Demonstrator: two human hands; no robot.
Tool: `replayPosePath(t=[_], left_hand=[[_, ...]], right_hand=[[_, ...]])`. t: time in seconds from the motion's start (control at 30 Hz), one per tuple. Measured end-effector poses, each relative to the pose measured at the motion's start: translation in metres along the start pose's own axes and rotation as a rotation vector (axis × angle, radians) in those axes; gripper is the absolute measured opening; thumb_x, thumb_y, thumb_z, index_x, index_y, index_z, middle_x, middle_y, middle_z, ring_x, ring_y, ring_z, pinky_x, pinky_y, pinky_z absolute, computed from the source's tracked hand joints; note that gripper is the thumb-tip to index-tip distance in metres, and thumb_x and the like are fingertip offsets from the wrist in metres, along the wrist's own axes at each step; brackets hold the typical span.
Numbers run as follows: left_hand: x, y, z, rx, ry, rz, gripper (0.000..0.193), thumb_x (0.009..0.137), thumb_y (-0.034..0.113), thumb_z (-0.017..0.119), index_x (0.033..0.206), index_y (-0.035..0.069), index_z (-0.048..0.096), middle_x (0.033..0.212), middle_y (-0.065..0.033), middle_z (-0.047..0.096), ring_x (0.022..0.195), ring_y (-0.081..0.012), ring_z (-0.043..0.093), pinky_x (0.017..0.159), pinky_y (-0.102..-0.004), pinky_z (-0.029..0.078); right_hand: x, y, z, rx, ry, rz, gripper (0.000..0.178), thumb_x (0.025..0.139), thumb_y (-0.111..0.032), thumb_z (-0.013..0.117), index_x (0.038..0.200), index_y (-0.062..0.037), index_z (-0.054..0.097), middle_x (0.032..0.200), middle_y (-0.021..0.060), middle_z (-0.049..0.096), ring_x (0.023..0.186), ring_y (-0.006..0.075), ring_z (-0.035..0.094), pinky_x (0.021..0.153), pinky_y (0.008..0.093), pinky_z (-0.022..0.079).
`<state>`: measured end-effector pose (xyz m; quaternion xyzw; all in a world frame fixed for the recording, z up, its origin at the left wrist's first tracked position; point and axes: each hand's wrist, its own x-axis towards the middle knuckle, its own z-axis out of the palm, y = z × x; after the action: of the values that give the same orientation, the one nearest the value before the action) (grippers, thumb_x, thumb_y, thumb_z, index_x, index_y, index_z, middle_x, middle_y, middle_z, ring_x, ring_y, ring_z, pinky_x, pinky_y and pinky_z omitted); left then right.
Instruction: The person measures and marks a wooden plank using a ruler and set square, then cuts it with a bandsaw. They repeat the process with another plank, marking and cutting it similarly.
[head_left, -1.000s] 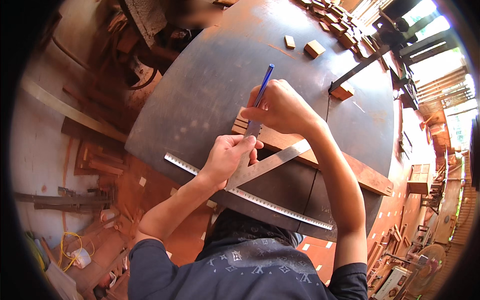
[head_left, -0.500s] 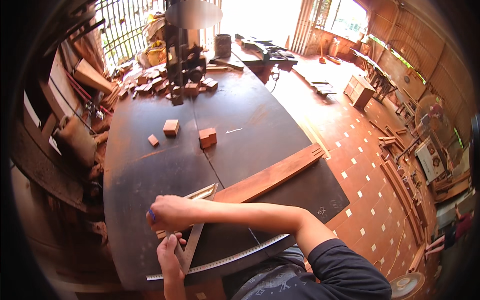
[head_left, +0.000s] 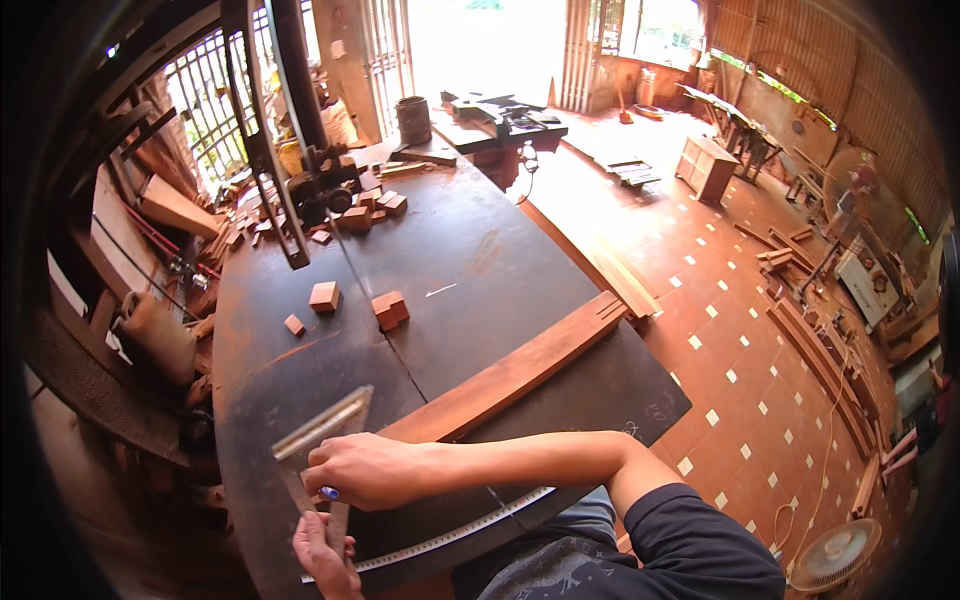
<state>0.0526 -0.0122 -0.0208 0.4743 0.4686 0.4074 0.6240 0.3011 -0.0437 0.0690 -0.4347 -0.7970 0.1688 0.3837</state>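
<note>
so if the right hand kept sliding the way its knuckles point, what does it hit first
Probably the metal framing square, which the right hand already rests against; past that, only bare dark tabletop to its left edge, though depth is hard to judge.

Woodworking workshop: offcut blocks (head_left: pixel 389 309) and a plank (head_left: pixel 520 368) lying on the dark bench (head_left: pixel 500 270); timber (head_left: pixel 815 350) lining the tiled floor (head_left: pixel 700 290).

Bright daylight floods in from behind; fisheye rim dark.

Plank (head_left: pixel 510 375) lies diagonally on table (head_left: pixel 470 270); square (head_left: pixel 320 440) at its near left end, under both hands; small blocks (head_left: pixel 390 308) behind; fan (head_left: pixel 835 555) on floor right
</note>
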Motion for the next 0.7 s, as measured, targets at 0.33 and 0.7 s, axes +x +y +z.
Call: replayPosePath(t=[0.33, 0.7], left_hand=[[0.016, 0.032, -0.09, 0.007, 0.316, 0.089, 0.036, 0.117, 0.038, 0.059, 0.096, 0.01, 0.064, 0.072, 0.0029, 0.059, 0.051, -0.0075, 0.057, 0.042, -0.0217, 0.04], [0.021, 0.011, -0.134, 0.11, 0.32, 0.026, 0.037, 0.112, 0.038, 0.067, 0.096, 0.005, 0.072, 0.076, -0.0005, 0.07, 0.054, -0.0088, 0.064, 0.045, -0.0229, 0.043]], right_hand=[[-0.007, -0.018, 0.013, 0.041, -0.228, 0.189, 0.027, 0.108, -0.024, 0.068, 0.115, 0.002, 0.068, 0.1, 0.0249, 0.075, 0.097, 0.0499, 0.072, 0.086, 0.0576, 0.057], [0.038, -0.004, 0.076, -0.251, -0.237, 0.106, 0.024, 0.104, -0.024, 0.07, 0.102, -0.0002, 0.074, 0.093, 0.0194, 0.073, 0.088, 0.0433, 0.075, 0.075, 0.0542, 0.061]])
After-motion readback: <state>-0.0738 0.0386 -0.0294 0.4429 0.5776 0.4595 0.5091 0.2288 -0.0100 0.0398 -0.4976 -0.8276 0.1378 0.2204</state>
